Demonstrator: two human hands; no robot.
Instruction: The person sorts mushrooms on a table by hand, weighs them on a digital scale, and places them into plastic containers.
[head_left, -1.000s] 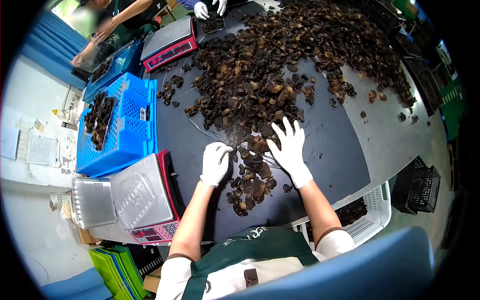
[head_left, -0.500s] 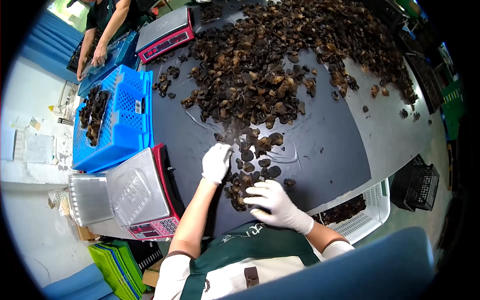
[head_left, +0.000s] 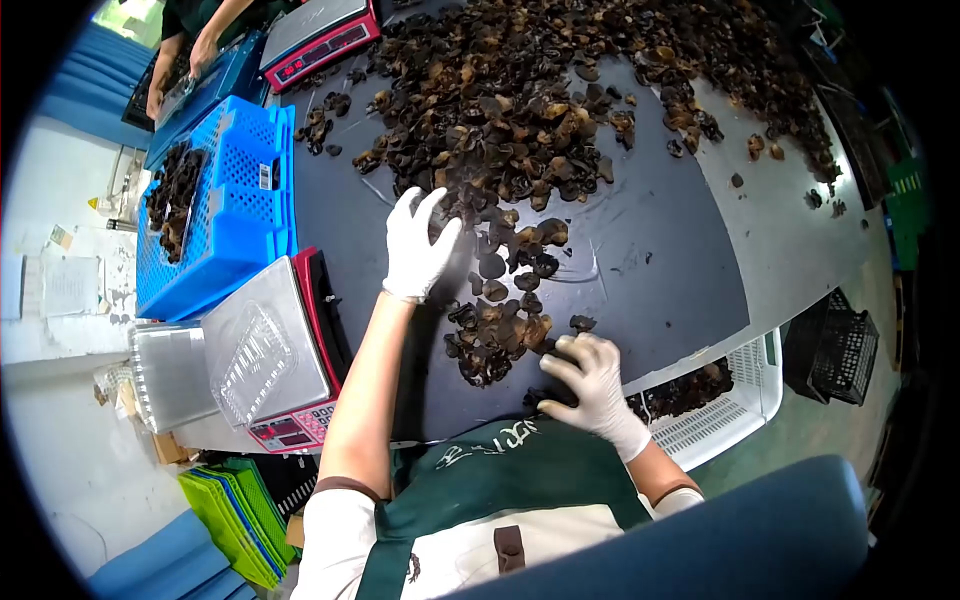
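My left hand [head_left: 416, 258], in a white glove, is open with fingers spread at the near edge of a large pile of dark brown wood ear mushrooms [head_left: 500, 120]. A small heap of wood ears [head_left: 490, 345] lies closer to my body, between my two hands. My gloved right hand [head_left: 598, 388] is right of that heap, near the table's front edge, fingers apart and curved. A few dark wood ear pieces [head_left: 542, 396] lie by its thumb and fingers; whether it touches them I cannot tell. Loose pieces [head_left: 492, 266] trail between pile and heap.
On my left is a red scale [head_left: 318, 330] carrying a clear plastic tray [head_left: 258, 365], beside stacked clear trays [head_left: 170, 375]. Behind it stands a blue crate [head_left: 255, 240] with packed wood ears. Another person's hands [head_left: 203, 55] work beyond. A white basket [head_left: 745, 400] sits below the table's right edge.
My left hand has moved away from me toward the large pile, and its fingers have spread. My right hand has shifted right, away from the small heap, which looks more gathered.
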